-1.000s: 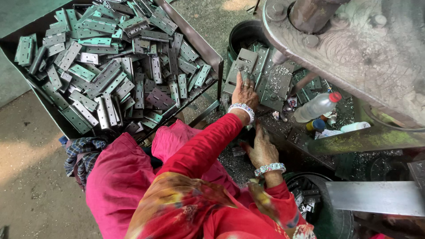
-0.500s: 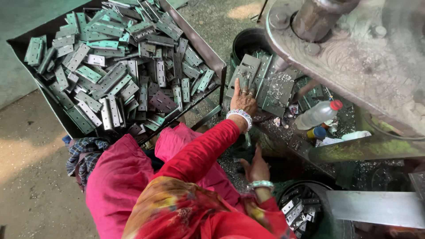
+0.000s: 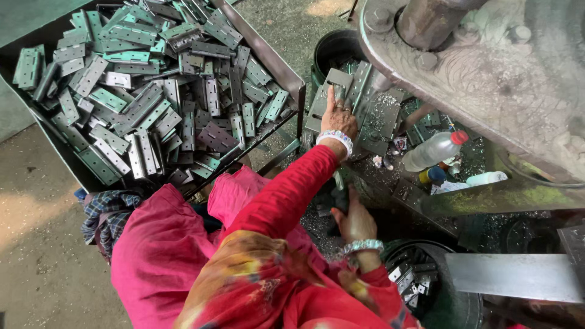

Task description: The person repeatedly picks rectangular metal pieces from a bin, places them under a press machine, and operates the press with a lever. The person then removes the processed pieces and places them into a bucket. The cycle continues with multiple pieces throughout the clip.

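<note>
My left hand (image 3: 339,119), with a beaded bracelet on the wrist, reaches forward and lies on a grey metal hinge (image 3: 329,90) that leans among other hinge plates (image 3: 373,109) by the press machine (image 3: 487,67). Its fingers press on the hinge's upper part. My right hand (image 3: 355,220), also with a bracelet, is lower down beside the machine's dark base, over metal shavings (image 3: 317,226). I see only its back, so what its palm holds is hidden.
A large tray (image 3: 268,58) heaped with several grey and green hinges fills the upper left. A black bucket (image 3: 334,47) stands behind the leaning plates, and another bucket (image 3: 451,304) with hinges sits at the lower right. A plastic bottle (image 3: 434,150) lies on the machine ledge.
My left hand has slid further up onto the leaning hinge. My right hand has dropped lower and closer to my body.
</note>
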